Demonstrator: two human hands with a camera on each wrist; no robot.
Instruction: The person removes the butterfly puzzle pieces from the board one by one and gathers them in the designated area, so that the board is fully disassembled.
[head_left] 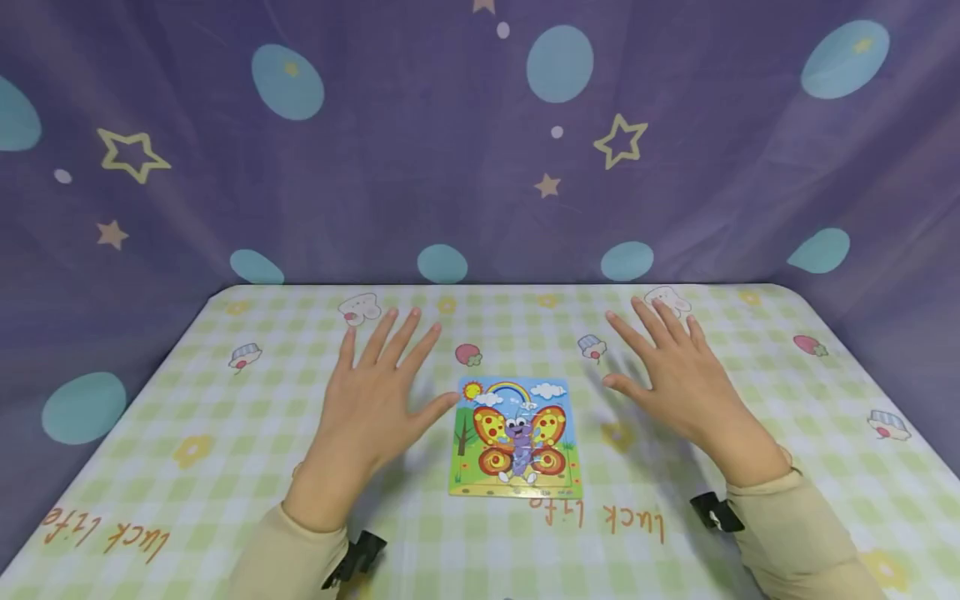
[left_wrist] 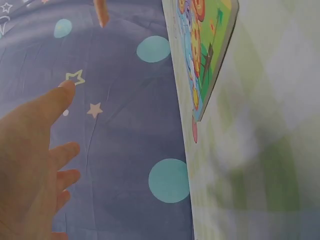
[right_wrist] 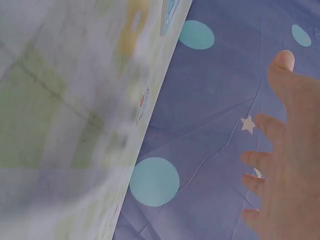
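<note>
A square butterfly puzzle board lies on the table between the two hands, its picture facing up with a sun, a rainbow and a tree around the butterfly. On its left, the left hand hovers palm down with fingers spread; its thumb tip overlaps the board's upper left edge in the head view. Over to the right, the right hand is also raised and spread, apart from the board. Neither hand holds anything. The left wrist view shows the board's thin edge beyond the left hand.
A green-and-white checked tablecloth printed with cupcakes, strawberries and lettering covers the table. Behind it hangs a purple curtain with stars and teal dots. Black clips sit at the wrists by the beige sleeves.
</note>
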